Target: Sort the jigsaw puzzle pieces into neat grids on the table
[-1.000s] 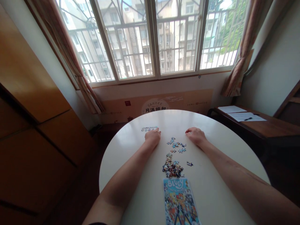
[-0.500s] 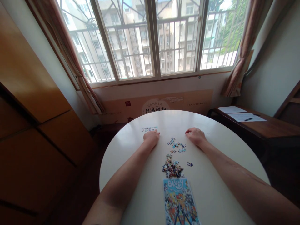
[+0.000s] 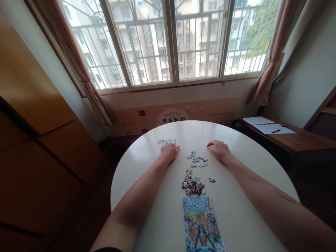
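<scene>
1. Puzzle strip (image 3: 165,141): located on the far left part of the round white table (image 3: 231,213), just beyond the left hand (image 3: 169,150).
2. Handling, in my judgement: work at this strip is best done with light fingertip pressure straight down on each joint, the neighbouring pieces steadied flat so that the joined row does not slide or buckle. Edges should be matched by outline and colour before pressing; a tab that resists should be turned, not forced.
3. Appearance of the strip: low, flat and pale, with small knobbed outlines and a touch of blue at its right end. The printed detail is too small to read, and the hand's closeness leaves the near right corner uncertain.
4. Left hand: narrow, fingers drawn in, back uppermost. The fingertips are hidden; whether a piece is pinched cannot be told.
5. Right hand (image 3: 217,148): rests on the table well apart from the strip, fingers loosely curled. Nothing shows in it, but its underside is out of sight.
6. Between the hands and nearer the wearer: scattered blue pieces (image 3: 194,160), then a mixed heap (image 3: 193,183), with one dark piece (image 3: 211,180) to its right.
7. Nearest the wearer: a colourful picture sheet (image 3: 201,224) headed "BLUEY", lying flat.
</scene>
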Demonstrator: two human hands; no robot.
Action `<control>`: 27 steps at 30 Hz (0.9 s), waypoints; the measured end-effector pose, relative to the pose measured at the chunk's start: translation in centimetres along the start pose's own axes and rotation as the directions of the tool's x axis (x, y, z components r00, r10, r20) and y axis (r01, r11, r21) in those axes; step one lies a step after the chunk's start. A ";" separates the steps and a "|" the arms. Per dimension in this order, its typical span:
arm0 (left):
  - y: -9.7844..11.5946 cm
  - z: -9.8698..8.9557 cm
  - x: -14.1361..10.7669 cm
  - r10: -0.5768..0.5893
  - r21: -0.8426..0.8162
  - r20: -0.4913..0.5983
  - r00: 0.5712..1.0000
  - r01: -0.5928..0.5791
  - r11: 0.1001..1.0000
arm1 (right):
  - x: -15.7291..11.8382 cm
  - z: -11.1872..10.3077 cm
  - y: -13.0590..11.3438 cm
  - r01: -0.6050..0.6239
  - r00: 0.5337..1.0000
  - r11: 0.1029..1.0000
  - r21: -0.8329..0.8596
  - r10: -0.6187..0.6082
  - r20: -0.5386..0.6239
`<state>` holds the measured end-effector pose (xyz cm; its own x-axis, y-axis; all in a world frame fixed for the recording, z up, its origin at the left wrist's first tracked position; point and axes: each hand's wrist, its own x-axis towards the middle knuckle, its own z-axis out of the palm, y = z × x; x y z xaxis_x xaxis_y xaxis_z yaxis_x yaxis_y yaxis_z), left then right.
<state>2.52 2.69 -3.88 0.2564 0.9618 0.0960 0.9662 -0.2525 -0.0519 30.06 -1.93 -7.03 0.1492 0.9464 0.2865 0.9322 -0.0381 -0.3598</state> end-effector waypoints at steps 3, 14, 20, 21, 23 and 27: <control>-0.1 0.3 0.1 -0.002 -0.013 -0.017 1.000 0.002 1.000 | 0.0 0.0 0.0 -0.003 1.000 1.000 -0.002 0.003 -0.003; -0.9 0.2 -0.9 0.060 -0.146 -0.096 0.994 -0.074 0.986 | -0.3 -1.3 -0.6 -0.004 0.998 0.996 0.088 -0.001 0.062; -0.8 0.2 -1.2 0.136 -0.110 -0.099 0.986 -0.146 0.983 | -0.7 -5.0 -1.4 0.210 0.868 0.933 0.291 -0.315 0.384; -0.8 0.2 -1.1 0.138 -0.101 -0.099 0.985 -0.148 0.984 | -1.0 -5.8 -1.6 0.240 0.791 0.919 0.313 -0.372 0.485; -0.7 0.4 -1.0 0.138 -0.085 -0.096 0.986 -0.147 0.986 | -1.6 -7.3 -2.2 0.280 0.627 0.902 0.329 -0.431 0.649; -0.5 0.5 -0.8 0.135 -0.058 -0.081 0.988 -0.139 0.989 | -2.9 -9.3 -3.8 0.326 0.496 0.901 0.286 -0.420 0.760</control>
<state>1.81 2.15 -4.43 0.3853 0.9072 0.1687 0.9208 -0.3899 -0.0068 29.11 -7.47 1.80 -0.5682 0.7293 -0.3812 0.7947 0.3659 -0.4844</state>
